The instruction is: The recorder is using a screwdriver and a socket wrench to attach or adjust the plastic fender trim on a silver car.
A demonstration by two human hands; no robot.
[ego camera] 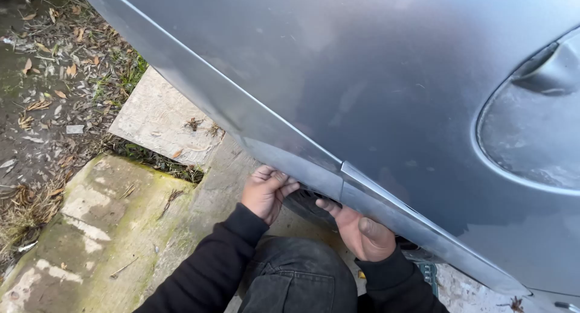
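Note:
A grey car body panel (374, 77) fills the upper right, with a raised wheel-arch trim (314, 168) running along its lower edge. My left hand (264, 192) reaches under that edge, fingers curled up against the trim's underside. To the right, my right hand (362, 231) grips the same lower edge, its thumb lying on the outer face and its fingers hidden behind the panel. A dark tyre (308, 207) shows between the two hands. Both arms wear black sleeves.
A round fuel-filler flap (531, 138) sits at the panel's right. Below lie mossy concrete slabs (109, 228), a pale flat board (160, 117), and leaf-strewn wet ground (42, 77) at left. My knee in dark trousers (296, 277) is at bottom centre.

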